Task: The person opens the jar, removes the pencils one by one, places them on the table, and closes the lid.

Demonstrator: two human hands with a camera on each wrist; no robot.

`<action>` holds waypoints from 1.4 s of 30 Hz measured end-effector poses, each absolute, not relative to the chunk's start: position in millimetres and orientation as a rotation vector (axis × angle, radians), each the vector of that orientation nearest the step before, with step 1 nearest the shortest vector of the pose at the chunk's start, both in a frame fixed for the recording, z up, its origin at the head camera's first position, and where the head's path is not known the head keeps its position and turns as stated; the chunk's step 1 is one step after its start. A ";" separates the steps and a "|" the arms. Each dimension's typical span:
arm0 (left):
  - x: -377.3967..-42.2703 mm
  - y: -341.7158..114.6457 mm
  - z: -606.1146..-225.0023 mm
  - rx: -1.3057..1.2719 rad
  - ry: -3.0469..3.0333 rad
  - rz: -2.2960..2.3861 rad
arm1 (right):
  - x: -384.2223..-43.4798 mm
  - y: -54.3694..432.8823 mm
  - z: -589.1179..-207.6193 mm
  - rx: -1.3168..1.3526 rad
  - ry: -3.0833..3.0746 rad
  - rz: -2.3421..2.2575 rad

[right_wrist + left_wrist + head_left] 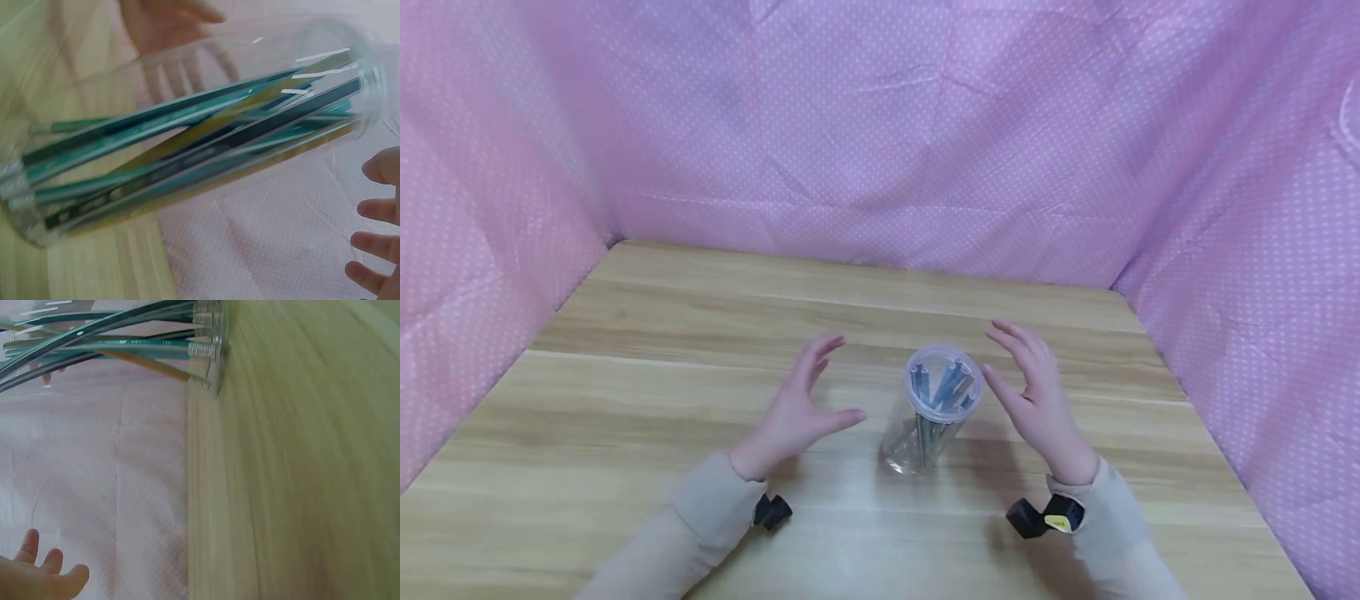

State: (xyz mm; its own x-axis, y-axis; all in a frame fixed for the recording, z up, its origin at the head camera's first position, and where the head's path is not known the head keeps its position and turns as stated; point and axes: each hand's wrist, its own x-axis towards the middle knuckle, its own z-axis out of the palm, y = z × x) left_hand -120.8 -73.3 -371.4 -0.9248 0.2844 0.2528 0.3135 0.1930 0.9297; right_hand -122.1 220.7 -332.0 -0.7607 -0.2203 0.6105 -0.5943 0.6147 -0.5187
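Observation:
A tall clear plastic jar (898, 437) stands upright on the table, its round top pale and translucent. Several pencils (187, 134) in green, dark and yellow lean inside it, most with metal-banded ends at the bottom. To the left of the jar is my left hand (793, 421), fingers spread and apart from it. My right hand (1041, 404) hovers on the other side, fingers loosely bent, its thumb tip close to the jar's rim; in the head view I see no grip on it. Through the clear wall, the right wrist view also shows the left hand (165, 31).
The wood-grain table (625, 400) reaches out on all sides of the jar. Pink dotted cloth (880, 125) hangs behind it and along both sides. A small black device sits on each wrist, over beige sleeves (700, 517).

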 end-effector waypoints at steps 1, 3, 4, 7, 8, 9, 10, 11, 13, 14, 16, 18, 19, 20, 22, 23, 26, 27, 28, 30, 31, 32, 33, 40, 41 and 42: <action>-120.8 -70.3 -372.4 -0.630 -2.388 -1.920 | -121.2 220.2 -330.1 0.627 -2.360 1.050; -120.6 -64.2 -373.5 -0.678 -2.343 -1.983 | -119.3 218.5 -326.9 0.612 -2.377 1.115; -120.2 -61.3 -373.7 -0.706 -2.318 -2.012 | -118.3 217.8 -326.0 0.615 -2.379 1.137; -118.4 -52.9 -374.5 -0.782 -2.279 -2.058 | -115.9 215.9 -325.8 0.659 -2.364 1.174; -117.6 -50.4 -374.3 -0.806 -2.269 -2.071 | -115.3 215.1 -325.7 0.678 -2.357 1.182; -117.0 -48.4 -374.2 -0.827 -2.263 -2.078 | -114.8 214.5 -325.7 0.692 -2.351 1.186; -116.3 -46.3 -373.8 -0.842 -2.260 -2.088 | -114.6 213.7 -325.4 0.706 -2.343 1.196; -116.1 -44.5 -373.8 -0.856 -2.263 -2.090 | -114.4 213.0 -324.9 0.716 -2.336 1.208; -116.3 -41.0 -373.8 -0.870 -2.271 -2.096 | -114.0 211.7 -323.6 0.731 -2.322 1.246; -116.5 -39.2 -373.8 -0.879 -2.275 -2.096 | -113.8 211.2 -323.0 0.737 -2.315 1.266; -117.5 -35.6 -374.8 -0.889 -2.286 -2.107 | -113.4 210.6 -322.4 0.762 -2.302 1.324; -118.5 -31.7 -375.9 -0.920 -2.282 -2.114 | -112.7 210.9 -322.8 0.782 -2.294 1.390; -119.0 -29.7 -376.8 -0.934 -2.280 -2.123 | -112.3 211.2 -323.3 0.790 -2.292 1.426; -119.5 -27.7 -377.7 -0.954 -2.275 -2.132 | -112.1 211.7 -324.1 0.796 -2.294 1.454; -120.4 -24.0 -379.5 -0.981 -2.271 -2.149 | -111.9 212.0 -325.7 0.810 -2.297 1.515; -120.7 -22.2 -380.4 -0.992 -2.268 -2.158 | -111.9 212.0 -326.5 0.812 -2.302 1.536; -121.0 -18.0 -382.6 -1.002 -2.281 -2.180 | -111.8 210.8 -328.1 0.820 -2.325 1.586; -120.9 -16.9 -383.1 -0.996 -2.293 -2.187 | -111.5 210.2 -328.4 0.821 -2.331 1.598; -120.9 -15.8 -383.6 -0.993 -2.303 -2.189 | -111.1 209.8 -328.5 0.816 -2.340 1.606; -121.2 -14.0 -384.3 -0.986 -2.331 -2.189 | -110.0 208.9 -328.6 0.809 -2.353 1.608; -121.6 -13.2 -384.7 -0.980 -2.349 -2.187 | -109.3 208.5 -328.5 0.804 -2.358 1.609; -122.2 -12.3 -385.3 -0.973 -2.367 -2.186 | -108.8 207.9 -328.1 0.802 -2.358 1.613; -123.0 -11.5 -385.5 -0.972 -2.378 -2.184 | -108.3 207.2 -327.5 0.802 -2.355 1.616; -126.7 -9.6 -387.0 -1.005 -2.414 -2.195 | -103.5 197.4 -322.5 0.734 -2.382 1.587; -126.8 -9.6 -387.2 -1.009 -2.426 -2.190 | -102.6 195.6 -322.3 0.707 -2.393 1.571; -127.0 -9.5 -387.8 -1.014 -2.437 -2.187 | -101.9 194.0 -322.7 0.681 -2.399 1.563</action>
